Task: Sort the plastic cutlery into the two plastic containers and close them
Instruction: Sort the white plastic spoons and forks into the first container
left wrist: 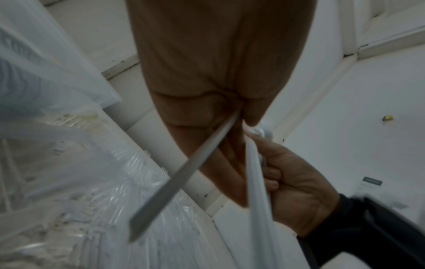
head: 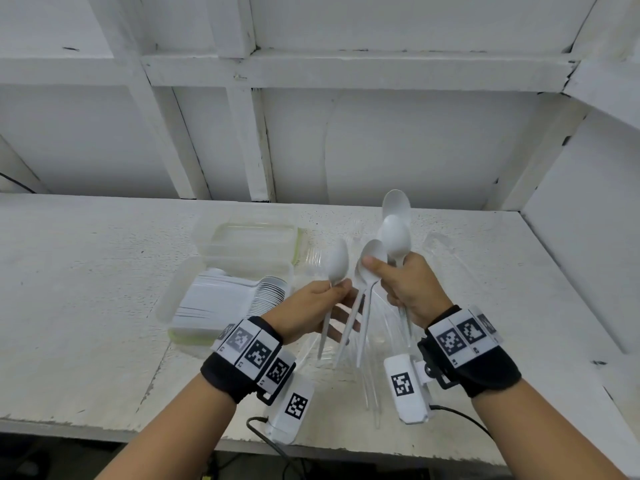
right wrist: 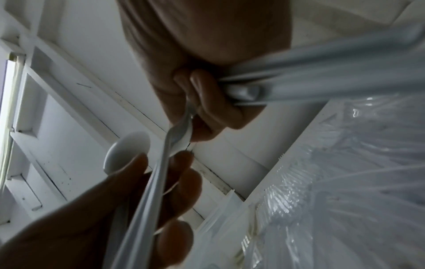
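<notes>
Several white plastic spoons (head: 394, 237) stood fanned in your right hand (head: 412, 289), bowls up, handles hanging down toward the counter (head: 86, 289), your fingers curled tight round the stems. Your left hand (head: 311, 306) pinched one single spoon (head: 336, 261) by the neck, thumb on top, the lower fingers reaching under two of the right hand's handles. That spoon's long axis ran from bowl away from you to handle tip near your wrist, tilted only slightly off upright.

And here was the relation that counted: the nearer container (head: 221, 303), already lined with stacked spoons, sat on the counter just to the left of your left hand and a little below it. The far container (head: 249, 237), looking empty, lay just beyond it. Your left hand was clearly the nearer one; the right hand hung well to the other side, over the crinkled clear wrapping (head: 346, 358). My read: the single spoon would need laying over flat, handle swung leftward, to match the rows already inside.
</notes>
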A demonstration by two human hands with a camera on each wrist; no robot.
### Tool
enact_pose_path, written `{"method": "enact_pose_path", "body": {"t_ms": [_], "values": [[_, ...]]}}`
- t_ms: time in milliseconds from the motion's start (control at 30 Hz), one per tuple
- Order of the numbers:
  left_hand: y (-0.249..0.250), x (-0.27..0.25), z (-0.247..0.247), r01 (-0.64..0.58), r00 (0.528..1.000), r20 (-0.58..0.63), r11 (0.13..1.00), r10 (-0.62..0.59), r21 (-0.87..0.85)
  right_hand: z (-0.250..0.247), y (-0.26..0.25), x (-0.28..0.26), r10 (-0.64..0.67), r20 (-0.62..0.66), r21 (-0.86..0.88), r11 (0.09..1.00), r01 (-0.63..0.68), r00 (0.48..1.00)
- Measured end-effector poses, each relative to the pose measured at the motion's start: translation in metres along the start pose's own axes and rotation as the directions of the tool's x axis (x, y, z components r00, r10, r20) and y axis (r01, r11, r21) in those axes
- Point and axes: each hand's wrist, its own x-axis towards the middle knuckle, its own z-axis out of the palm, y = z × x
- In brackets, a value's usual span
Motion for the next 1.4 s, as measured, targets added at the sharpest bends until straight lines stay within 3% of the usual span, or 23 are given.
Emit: {"method": "enact_pose_path", "body": {"t_ms": [67,133,200,400,600,767,967,1033,1100,1200,1300,1400], "values": [[-0.002,0.004,0.0,-0.024,0.986,-0.166,0.997,0.012,-0.068,-0.005,-0.001,0.002,-0.025,-0.072,0.035,0.999,0.028,0.997],[-0.004,0.009,0.0,-0.038,0.949,-0.315,0.999,0.033,-0.012,-0.007,-0.005,0.002,-0.039,-0.075,0.101,0.994,0.047,0.996],[-0.005,0.011,0.002,-0.016,0.943,-0.331,0.997,0.042,0.081,-0.005,-0.006,0.001,-0.052,-0.049,0.116,0.992,0.057,0.997],[-0.005,0.01,0.015,-0.037,0.974,-0.216,0.989,0.068,0.142,0.011,0.001,-0.001,-0.107,-0.108,0.046,0.993,0.113,0.988],[-0.004,0.002,0.013,0.009,1.0,-0.025,0.964,-0.016,-0.266,0.012,0.004,-0.001,-0.195,-0.109,-0.045,0.98,0.192,0.975],[-0.006,0.002,0.017,0.095,0.994,0.096,0.907,-0.061,-0.41,0.017,0.005,0.0,-0.168,-0.091,-0.032,0.986,0.165,0.982],[-0.009,-0.001,0.011,0.085,0.977,0.212,0.867,0.024,-0.491,0.017,0.001,-0.004,-0.086,-0.014,0.084,0.993,0.087,0.996],[-0.008,-0.001,0.011,0.048,0.986,0.161,0.876,0.034,-0.48,0.018,0.001,-0.005,-0.051,-0.018,0.115,0.992,0.053,0.999],[-0.008,0.002,0.01,-0.024,0.999,0.009,0.901,0.031,-0.433,0.018,0.001,-0.004,-0.005,-0.034,0.167,0.986,0.011,0.999],[-0.011,0.007,0.008,-0.119,0.974,-0.223,0.943,0.049,-0.312,0.016,0.001,-0.006,0.034,-0.05,0.128,0.991,-0.027,0.998],[-0.014,0.01,0.011,-0.157,0.941,-0.329,0.963,0.078,-0.221,0.018,0.003,-0.009,-0.028,-0.052,0.05,0.998,0.03,0.998],[-0.014,0.012,0.017,-0.177,0.923,-0.376,0.953,0.074,-0.247,0.024,0.006,-0.011,-0.126,-0.055,-0.072,0.99,0.122,0.991]]}}
